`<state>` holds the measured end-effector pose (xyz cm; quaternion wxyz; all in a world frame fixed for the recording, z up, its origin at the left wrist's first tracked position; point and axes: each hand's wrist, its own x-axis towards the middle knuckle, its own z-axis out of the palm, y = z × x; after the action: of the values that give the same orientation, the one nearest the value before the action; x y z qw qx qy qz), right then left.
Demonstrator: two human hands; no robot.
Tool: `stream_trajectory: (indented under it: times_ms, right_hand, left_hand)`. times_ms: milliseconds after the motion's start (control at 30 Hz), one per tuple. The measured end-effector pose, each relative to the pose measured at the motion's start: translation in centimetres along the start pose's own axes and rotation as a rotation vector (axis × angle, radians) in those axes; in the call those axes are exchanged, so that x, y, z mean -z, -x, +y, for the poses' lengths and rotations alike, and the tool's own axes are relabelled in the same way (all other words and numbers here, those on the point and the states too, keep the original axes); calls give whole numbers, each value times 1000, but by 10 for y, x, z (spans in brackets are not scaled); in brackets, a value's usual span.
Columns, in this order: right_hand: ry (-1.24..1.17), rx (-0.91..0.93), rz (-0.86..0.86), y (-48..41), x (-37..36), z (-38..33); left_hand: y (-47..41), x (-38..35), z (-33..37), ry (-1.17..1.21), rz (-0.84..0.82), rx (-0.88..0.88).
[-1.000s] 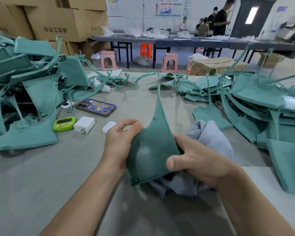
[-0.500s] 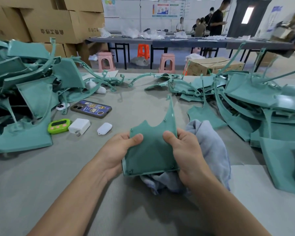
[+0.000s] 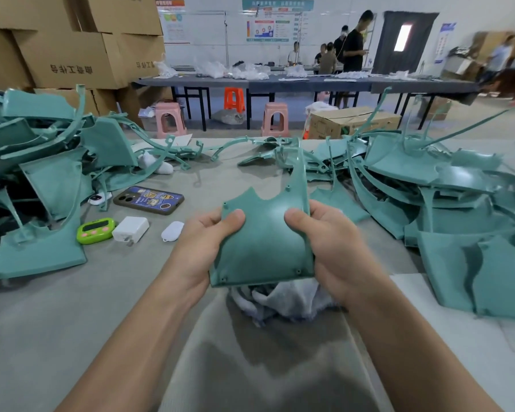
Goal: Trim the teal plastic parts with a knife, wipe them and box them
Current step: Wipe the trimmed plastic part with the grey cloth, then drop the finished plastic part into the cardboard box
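A teal plastic part (image 3: 263,242) with a notched top edge and a long spike at its upper right is held flat toward me above the table. My left hand (image 3: 204,248) grips its left edge, thumb on the front face. My right hand (image 3: 329,248) grips its right edge the same way. A grey-white cloth (image 3: 286,298) lies bunched on the table under the part and partly under my right hand. No knife is visible.
Heaps of teal parts lie at the left (image 3: 42,179) and right (image 3: 458,215). A phone (image 3: 148,200), green timer (image 3: 95,230), white charger (image 3: 130,228) and small white case (image 3: 172,231) lie left of my hands. Cardboard boxes (image 3: 72,55) stand behind; people work at a far table.
The part has turned from edge-on to face-on. My right hand left the cloth and took the part's right edge, and both hands have lifted it slightly.
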<state>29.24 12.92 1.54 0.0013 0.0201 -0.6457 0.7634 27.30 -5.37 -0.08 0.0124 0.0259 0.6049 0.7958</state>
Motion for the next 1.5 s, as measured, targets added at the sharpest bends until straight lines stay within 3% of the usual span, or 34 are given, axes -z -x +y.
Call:
stream_trajectory:
  times_ms: [233, 467, 600, 733, 933, 1100, 1233, 1500]
  right_hand:
    - [0, 110, 185, 91, 54, -59]
    - [-172, 161, 638, 246, 133, -59]
    - [-235, 143, 916, 342, 166, -40]
    - [-313, 70, 1230, 435, 192, -2]
    - [-455, -103, 1629, 544, 224, 80]
    - [-512, -307, 1822, 598, 245, 155]
    - [-552, -471, 1863, 615, 263, 189]
    - [-538, -397, 1911, 658, 352, 193]
  left_hand:
    - [53, -90, 39, -100, -225, -105]
    - [137, -212, 7, -97, -606, -16]
    - [203, -274, -34, -143, -847, 89]
    - [276, -321, -90, -252, -1118, 301]
    - [369, -361, -183, -581, -1319, 479]
    - [416, -365, -258, -790, -1234, 787]
    - [447, -364, -293, -677, -1125, 1017]
    - [470, -398, -294, -527, -1094, 986]
